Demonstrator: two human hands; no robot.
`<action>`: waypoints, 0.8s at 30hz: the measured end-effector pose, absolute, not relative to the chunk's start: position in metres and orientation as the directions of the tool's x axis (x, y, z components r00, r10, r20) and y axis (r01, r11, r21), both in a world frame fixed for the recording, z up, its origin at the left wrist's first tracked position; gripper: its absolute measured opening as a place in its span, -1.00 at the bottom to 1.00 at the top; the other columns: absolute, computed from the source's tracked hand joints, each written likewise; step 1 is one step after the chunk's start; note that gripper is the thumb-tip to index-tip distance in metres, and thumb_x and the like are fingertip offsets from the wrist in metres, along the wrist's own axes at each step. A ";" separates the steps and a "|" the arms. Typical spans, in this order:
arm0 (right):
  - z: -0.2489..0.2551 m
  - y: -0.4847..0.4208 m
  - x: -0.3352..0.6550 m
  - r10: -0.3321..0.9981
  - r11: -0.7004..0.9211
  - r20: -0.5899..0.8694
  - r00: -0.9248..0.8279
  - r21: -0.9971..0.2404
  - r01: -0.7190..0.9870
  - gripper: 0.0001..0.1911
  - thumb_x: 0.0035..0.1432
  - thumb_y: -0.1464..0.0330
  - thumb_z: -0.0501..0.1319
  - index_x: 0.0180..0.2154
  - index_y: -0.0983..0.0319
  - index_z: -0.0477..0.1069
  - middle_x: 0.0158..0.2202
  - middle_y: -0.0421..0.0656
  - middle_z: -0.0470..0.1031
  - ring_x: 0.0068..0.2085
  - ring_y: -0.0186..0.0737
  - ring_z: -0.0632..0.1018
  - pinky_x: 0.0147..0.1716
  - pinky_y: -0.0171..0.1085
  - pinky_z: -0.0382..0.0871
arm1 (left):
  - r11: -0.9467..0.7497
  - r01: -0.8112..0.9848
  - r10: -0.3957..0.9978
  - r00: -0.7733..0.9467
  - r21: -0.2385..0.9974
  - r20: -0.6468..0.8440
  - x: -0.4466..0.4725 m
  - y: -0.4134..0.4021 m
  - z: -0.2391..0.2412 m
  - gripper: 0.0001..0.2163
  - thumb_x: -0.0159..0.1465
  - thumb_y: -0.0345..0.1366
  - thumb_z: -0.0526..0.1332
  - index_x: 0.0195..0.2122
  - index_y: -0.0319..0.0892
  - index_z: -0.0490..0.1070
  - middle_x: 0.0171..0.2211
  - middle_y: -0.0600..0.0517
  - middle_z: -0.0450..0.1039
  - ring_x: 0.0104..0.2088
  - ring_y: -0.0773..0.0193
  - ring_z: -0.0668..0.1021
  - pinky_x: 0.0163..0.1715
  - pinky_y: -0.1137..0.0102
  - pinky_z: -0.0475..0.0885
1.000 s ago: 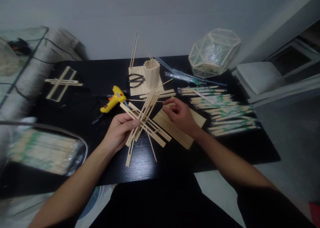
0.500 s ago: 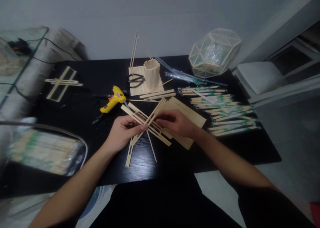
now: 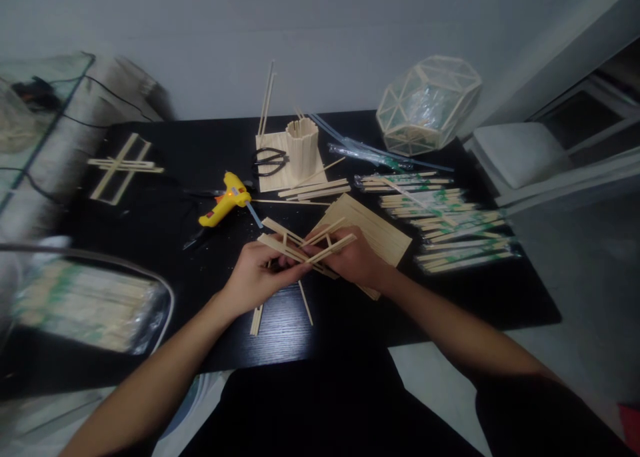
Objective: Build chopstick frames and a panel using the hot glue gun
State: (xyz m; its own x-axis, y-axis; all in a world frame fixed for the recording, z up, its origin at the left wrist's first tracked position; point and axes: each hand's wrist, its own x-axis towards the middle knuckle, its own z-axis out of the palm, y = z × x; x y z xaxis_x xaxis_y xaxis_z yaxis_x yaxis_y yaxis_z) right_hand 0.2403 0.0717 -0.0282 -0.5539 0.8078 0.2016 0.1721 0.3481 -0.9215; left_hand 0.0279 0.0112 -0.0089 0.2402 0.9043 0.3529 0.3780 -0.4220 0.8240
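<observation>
Both hands hold a crossed frame of thin wooden sticks [image 3: 334, 247] above the black table. My left hand [image 3: 260, 273] grips its left side, thumb on top and fingers curled beneath. My right hand [image 3: 353, 253] closes on it from the right; its fingertips are partly hidden behind the sticks. Loose sticks [image 3: 305, 302] lie on the table just below the hands. A yellow glue gun [image 3: 226, 199] rests beyond my left hand, a glue stick poking from its rear. Beneath and beyond my right hand lies a flat panel of joined sticks [image 3: 373, 227].
A stick cup [image 3: 303, 151] stands on a square stick base with black-handled scissors [image 3: 269, 162]. Bundles of wrapped sticks [image 3: 450, 220] lie right. A faceted stick-framed container [image 3: 430, 107] sits back right. Another crossed frame [image 3: 125, 168] lies back left, a packed bag [image 3: 90, 303] front left.
The crossed stick frame has tilted and turned in my hands, its right arms now rising toward me. My hands have drawn closer together. The glue gun and other table items stay put.
</observation>
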 end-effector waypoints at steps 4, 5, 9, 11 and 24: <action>-0.028 0.070 0.239 0.823 0.348 0.222 -0.522 -0.924 0.157 -0.84 0.28 0.24 0.41 -0.22 0.19 0.72 -0.24 -0.12 0.76 -0.23 -0.14 0.75 -0.13 -0.24 0.62 | -0.454 0.384 0.889 0.251 0.804 0.383 0.027 0.011 -0.011 -0.91 0.29 -0.27 0.47 -0.26 -0.16 0.67 -0.48 0.12 0.46 -0.47 0.42 0.49 -0.42 0.51 0.42; -0.028 0.069 0.239 0.828 0.347 0.221 -0.514 -0.924 0.161 -0.83 0.29 0.23 0.41 -0.23 0.19 0.72 -0.25 -0.13 0.77 -0.24 -0.14 0.75 -0.14 -0.24 0.62 | -0.456 0.379 0.888 0.253 0.805 0.384 0.027 0.011 -0.010 -0.90 0.29 -0.26 0.48 -0.27 -0.16 0.67 -0.48 0.12 0.47 -0.47 0.42 0.49 -0.42 0.51 0.42; -0.026 0.070 0.240 0.832 0.368 0.236 -0.502 -0.912 0.182 -0.76 0.32 0.16 0.39 -0.26 0.17 0.72 -0.28 -0.14 0.77 -0.26 -0.15 0.75 -0.19 -0.25 0.59 | -0.447 0.337 0.891 0.254 0.828 0.377 0.027 0.012 -0.009 -0.82 0.27 -0.17 0.50 -0.34 -0.15 0.63 -0.48 0.12 0.48 -0.48 0.40 0.50 -0.43 0.50 0.43; -0.025 0.070 0.241 0.830 0.391 0.262 -0.492 -0.903 0.179 -0.73 0.33 0.13 0.38 -0.27 0.17 0.73 -0.29 -0.13 0.76 -0.27 -0.15 0.74 -0.20 -0.25 0.57 | -0.426 0.339 0.901 0.247 0.839 0.357 0.026 0.012 -0.010 -0.78 0.24 -0.14 0.52 -0.37 -0.16 0.60 -0.46 0.10 0.52 -0.45 0.36 0.53 -0.40 0.47 0.45; -0.021 0.062 0.244 0.811 0.430 0.268 -0.521 -0.876 0.218 -0.72 0.34 0.10 0.38 -0.27 0.15 0.73 -0.27 -0.12 0.77 -0.25 -0.15 0.75 -0.23 -0.27 0.54 | -0.147 0.161 0.975 0.191 0.976 0.115 0.029 0.011 -0.008 -0.85 0.19 -0.22 0.54 -0.34 -0.17 0.68 -0.32 -0.03 0.67 -0.28 0.21 0.66 -0.22 0.36 0.58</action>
